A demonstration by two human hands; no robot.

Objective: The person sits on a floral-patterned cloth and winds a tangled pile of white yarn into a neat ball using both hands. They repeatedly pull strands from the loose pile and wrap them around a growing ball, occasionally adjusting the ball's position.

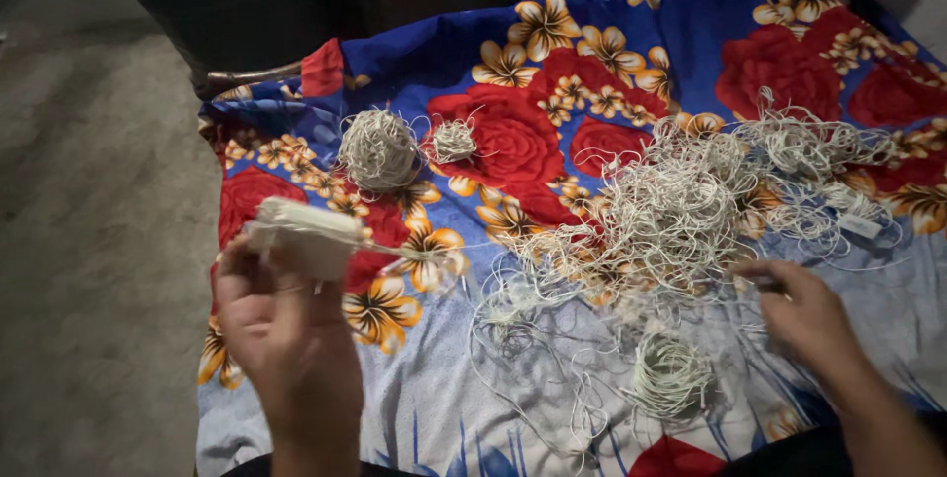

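Grey floor [89, 240] shows on the left, and a bright flowered cloth [552, 53] in blue, red and yellow covers the rest.

On the left side, the left hand [281, 324] is raised and closed around a pale wrapped bundle of string [306, 235]. One thin strand [434, 255] runs from it toward the middle.

A little farther along, a big round ball of string [379, 148] sits on the cloth, with a small ball [453, 140] just beside it. Those look finished.

In the middle and to the right lies a big messy heap of white string [691, 201], all loose and tangled. Near the bottom is a small coil [671, 375].

On the right, the right hand [804, 314] rests at the edge of the heap. Its fingers seem pinched on a strand, but that part is blurry, so I cannot tell for sure.

I think a few bundles are wound, and most of the string is left to do.
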